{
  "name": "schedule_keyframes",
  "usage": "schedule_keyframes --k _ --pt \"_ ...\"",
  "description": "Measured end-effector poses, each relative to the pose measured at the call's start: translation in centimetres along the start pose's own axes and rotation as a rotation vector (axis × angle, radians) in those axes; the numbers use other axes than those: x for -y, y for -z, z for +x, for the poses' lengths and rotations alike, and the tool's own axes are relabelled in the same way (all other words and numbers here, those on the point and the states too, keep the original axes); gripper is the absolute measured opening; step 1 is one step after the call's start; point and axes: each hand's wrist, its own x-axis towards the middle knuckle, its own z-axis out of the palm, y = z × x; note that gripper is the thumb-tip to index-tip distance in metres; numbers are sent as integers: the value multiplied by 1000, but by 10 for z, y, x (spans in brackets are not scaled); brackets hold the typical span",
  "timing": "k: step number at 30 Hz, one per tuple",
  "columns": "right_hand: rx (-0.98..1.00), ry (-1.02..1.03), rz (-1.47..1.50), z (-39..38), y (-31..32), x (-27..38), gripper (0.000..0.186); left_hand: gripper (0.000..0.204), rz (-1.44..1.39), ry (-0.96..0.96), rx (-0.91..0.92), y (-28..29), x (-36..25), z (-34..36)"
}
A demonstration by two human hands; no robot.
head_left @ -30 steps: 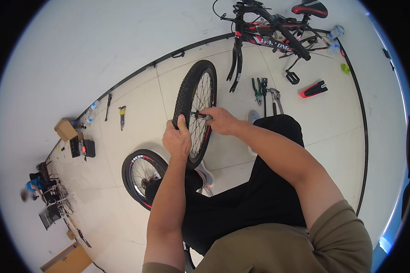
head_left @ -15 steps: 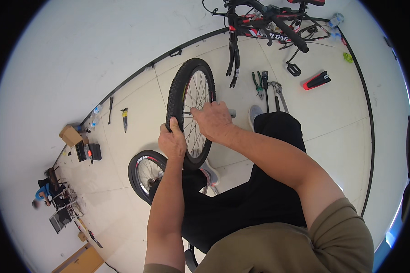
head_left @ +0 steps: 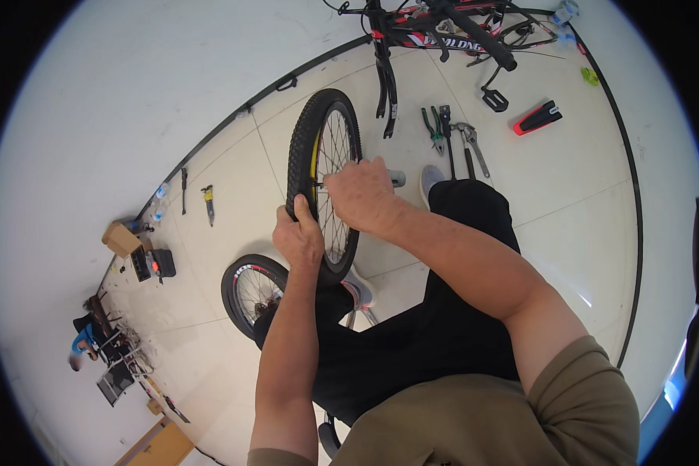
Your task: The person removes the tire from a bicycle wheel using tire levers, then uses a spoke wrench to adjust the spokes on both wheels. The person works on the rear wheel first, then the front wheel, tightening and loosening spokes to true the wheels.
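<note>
A bicycle wheel with a knobby black tire stands upright before me, turned partly edge-on. My left hand grips the tire at its near left side, thumb on the tread. My right hand is closed at the wheel's middle, over the spokes, and hides the hub. By its fingertips a small dark stem shows. What those fingers hold cannot be made out. A grey rounded piece sticks out beyond the right hand; its kind is unclear. A second wheel lies on the floor by my left leg.
A bicycle frame without a front wheel stands at the far wall. Pliers, an adjustable wrench, and a black-and-red mudguard-like piece lie on the floor. At left are a yellow-black tool, a cardboard box and a seated person.
The wheel has turned slightly, showing a yellow strip inside the rim. Both hands keep their places on it. The surroundings have shifted a little as my view moved.
</note>
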Motion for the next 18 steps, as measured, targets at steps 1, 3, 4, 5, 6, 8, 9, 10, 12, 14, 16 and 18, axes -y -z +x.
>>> schedule_keyframes --k 1,3,4,5,6,8,9,10,12,14,16,18 --pt "26 -5 25 1 1 -3 18 61 -8 -3 -6 1 1 -2" --pt "48 -17 220 11 -6 -10 21 60 -25 -7 -13 2 3 -1" --pt "62 -24 320 15 -15 -14 22 60 -31 -7 -12 5 4 0" --pt "33 -38 367 20 -29 -16 23 60 -39 -7 -13 7 4 0" --pt "4 -51 414 24 -43 -18 24 60 -43 -14 -13 6 5 0" --pt "-27 -68 491 31 -66 -17 25 61 -50 -25 -18 7 6 2" --pt "-31 -78 519 34 -76 -17 25 61 -49 -24 -9 6 5 2" --pt "-29 -83 550 35 -80 -14 25 61 -41 -17 -3 7 5 2" --pt "-23 -74 580 42 -85 -11 24 62 -29 0 8 10 5 2" --pt "-46 -70 566 45 -88 -8 24 62 -20 13 16 11 5 3" --pt "-98 -67 508 45 -89 -7 24 61 -7 29 6 11 5 -1" --pt "-115 6 478 47 -89 -9 26 61 -3 25 -15 8 6 -2"
